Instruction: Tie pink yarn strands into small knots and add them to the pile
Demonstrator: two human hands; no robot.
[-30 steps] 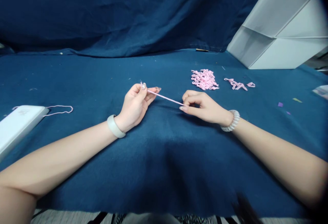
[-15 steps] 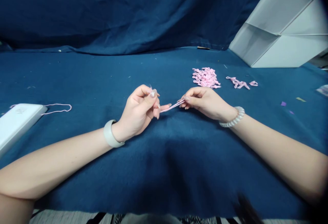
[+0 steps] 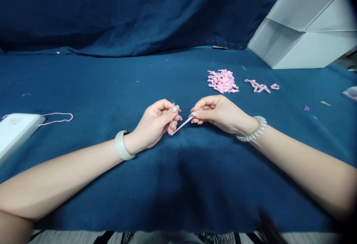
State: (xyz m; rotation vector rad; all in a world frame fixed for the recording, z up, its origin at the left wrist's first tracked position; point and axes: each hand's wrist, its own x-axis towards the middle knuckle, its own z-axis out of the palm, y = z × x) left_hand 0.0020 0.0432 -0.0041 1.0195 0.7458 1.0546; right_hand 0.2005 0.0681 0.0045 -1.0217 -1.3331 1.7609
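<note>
A thin pink cord [image 3: 182, 125] is stretched between my two hands over the middle of the blue cloth. My left hand [image 3: 158, 123] is closed, its thumb pinching the cord against the fingers, and the cord runs round a lower fingertip. On the other side my right hand [image 3: 216, 113] pinches the cord between thumb and fingertips. Just beyond the right hand lies a pile of small pink knotted cord loops [image 3: 223, 81], with a smaller cluster of the same loops [image 3: 259, 86] to its right.
At the left edge is a white box-like block [image 3: 21, 132] with a pink cord loop [image 3: 58, 116] sticking out past it. A large white panelled box [image 3: 306, 47] stands at the back right. Purple scraps [image 3: 306, 108] and a yellow-green scrap [image 3: 325, 103] lie on the blue cloth [image 3: 97, 84].
My hands have drawn slightly closer together. The left fingers have curled in, and the cord between the hands now slants more steeply. The view has shifted a little.
</note>
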